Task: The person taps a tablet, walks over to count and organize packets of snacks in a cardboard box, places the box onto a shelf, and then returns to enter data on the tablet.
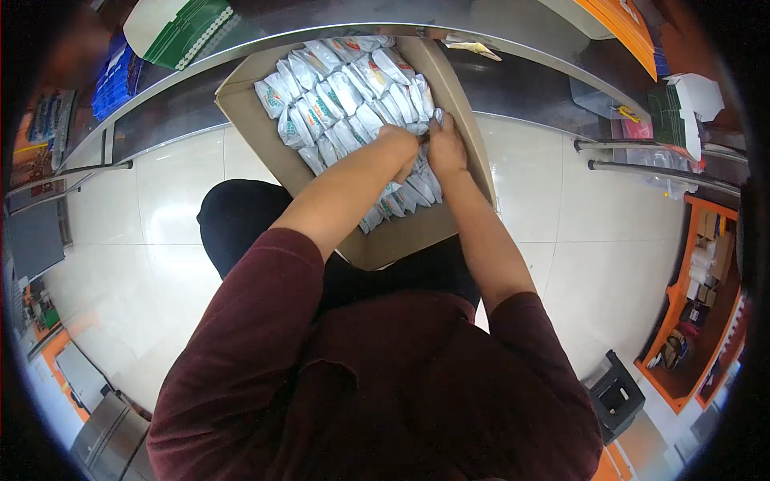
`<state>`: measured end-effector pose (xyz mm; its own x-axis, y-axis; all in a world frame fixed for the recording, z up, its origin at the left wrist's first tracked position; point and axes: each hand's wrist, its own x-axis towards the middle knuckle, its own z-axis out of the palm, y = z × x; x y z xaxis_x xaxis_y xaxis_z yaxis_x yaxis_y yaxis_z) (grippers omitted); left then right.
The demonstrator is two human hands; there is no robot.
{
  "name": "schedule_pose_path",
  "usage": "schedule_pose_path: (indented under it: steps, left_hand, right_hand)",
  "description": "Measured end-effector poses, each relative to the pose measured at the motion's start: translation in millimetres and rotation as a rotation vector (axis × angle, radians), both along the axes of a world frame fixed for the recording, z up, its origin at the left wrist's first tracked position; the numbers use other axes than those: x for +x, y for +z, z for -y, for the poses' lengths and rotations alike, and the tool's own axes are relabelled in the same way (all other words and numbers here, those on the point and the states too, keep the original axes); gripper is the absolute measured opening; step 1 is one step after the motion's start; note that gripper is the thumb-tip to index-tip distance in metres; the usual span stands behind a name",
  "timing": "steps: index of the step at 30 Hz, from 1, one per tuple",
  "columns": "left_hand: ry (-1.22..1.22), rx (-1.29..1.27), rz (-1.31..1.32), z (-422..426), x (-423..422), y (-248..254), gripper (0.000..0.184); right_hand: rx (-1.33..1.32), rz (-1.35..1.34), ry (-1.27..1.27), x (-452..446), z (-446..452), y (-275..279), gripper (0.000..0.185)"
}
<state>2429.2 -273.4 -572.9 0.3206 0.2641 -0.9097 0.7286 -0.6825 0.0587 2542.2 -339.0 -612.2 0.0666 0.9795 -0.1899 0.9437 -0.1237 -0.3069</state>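
An open cardboard box (377,247) rests tilted over my lap, its far end under the edge of a metal table. Rows of small white packets (343,92) with green and orange print fill it. My left hand (399,151) is inside the box over the packets, fingers curled down and mostly hidden by the hand itself. Close beside it, near the box's right wall, my right hand (446,146) has bent fingers at the packets' edge. What either hand grips cannot be made out.
The metal table (321,32) runs across the top. Blue packs (118,84) lie at its left, a green and white box (678,116) at its right. An orange shelf (694,305) stands right, and a black crate (616,397) sits on the floor.
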Motion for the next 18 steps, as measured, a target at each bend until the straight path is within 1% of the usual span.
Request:
schedule_pose_path:
  steps: [1, 4, 7, 8, 10, 11, 12, 15, 18]
  left_hand:
    - [-0.012, -0.046, -0.041, -3.6, 3.7, -4.0, 0.122]
    - [-0.021, -0.081, -0.092, -8.0, 3.4, -14.2, 0.121]
    - [0.011, -0.048, -0.052, -0.3, -0.1, -12.2, 0.124]
    - [0.018, -0.051, -0.018, -0.2, -2.6, -6.4, 0.126]
    - [0.041, -0.048, 0.047, 0.8, -6.5, 3.6, 0.131]
    - [0.057, -0.04, 0.074, 0.7, -9.6, 5.3, 0.134]
    - [0.073, -0.038, 0.097, 2.8, -12.8, 6.3, 0.137]
    - [0.051, -0.042, 0.134, 3.2, -13.3, -5.0, 0.144]
    - [0.074, -0.104, 0.056, 4.9, -3.4, -0.6, 0.147]
  right_hand:
    - [-0.078, 0.038, 0.003, 0.5, -9.8, 0.4, 0.04]
    - [-0.194, 0.286, 0.106, -11.1, -29.9, -7.5, 0.031]
    - [-0.232, 0.041, 0.007, -3.9, -43.9, -5.3, 0.024]
    - [-0.222, -0.016, -0.017, -1.4, -42.2, 1.8, 0.026]
    - [0.048, -0.042, 0.027, 7.2, -26.2, -16.2, 0.027]
    - [0.187, -0.055, 0.056, 7.4, -18.9, -15.0, 0.028]
    - [0.384, -0.084, 0.094, 7.8, -3.7, -13.8, 0.045]
    - [0.28, -0.152, -0.053, 4.2, 33.4, -16.1, 0.065]
    - [0.204, -0.402, -0.108, 9.1, 34.7, -19.4, 0.08]
